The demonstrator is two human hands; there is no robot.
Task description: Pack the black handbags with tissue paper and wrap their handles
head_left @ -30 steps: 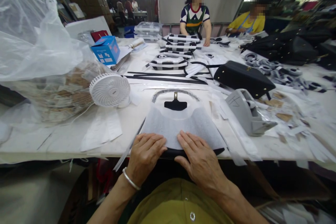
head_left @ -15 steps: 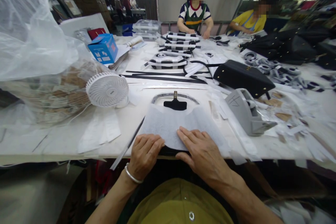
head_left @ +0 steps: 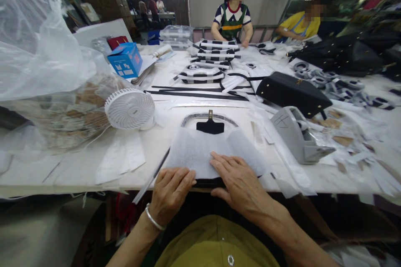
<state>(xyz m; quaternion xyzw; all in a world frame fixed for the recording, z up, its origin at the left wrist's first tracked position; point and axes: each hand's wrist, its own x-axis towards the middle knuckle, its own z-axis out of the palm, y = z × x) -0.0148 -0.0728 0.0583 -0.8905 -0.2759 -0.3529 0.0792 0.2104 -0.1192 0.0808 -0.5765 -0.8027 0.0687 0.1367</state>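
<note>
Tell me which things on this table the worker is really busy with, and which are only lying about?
In hand:
left hand and right hand, flat on the white wrapping sheet
black bag piece under that sheet

Lying about:
white fan
blue box
grey tape dispenser
black handbag
striped pieces

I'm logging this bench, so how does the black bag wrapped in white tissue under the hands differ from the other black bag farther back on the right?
The wrapped bag lies flat at the near edge under white tissue, only its black tab and handle showing; the bare bag lies farther back, fully uncovered. The left hand and right hand press on the wrapped bag; nothing touches the bare bag. Both are black, on one table.
</note>
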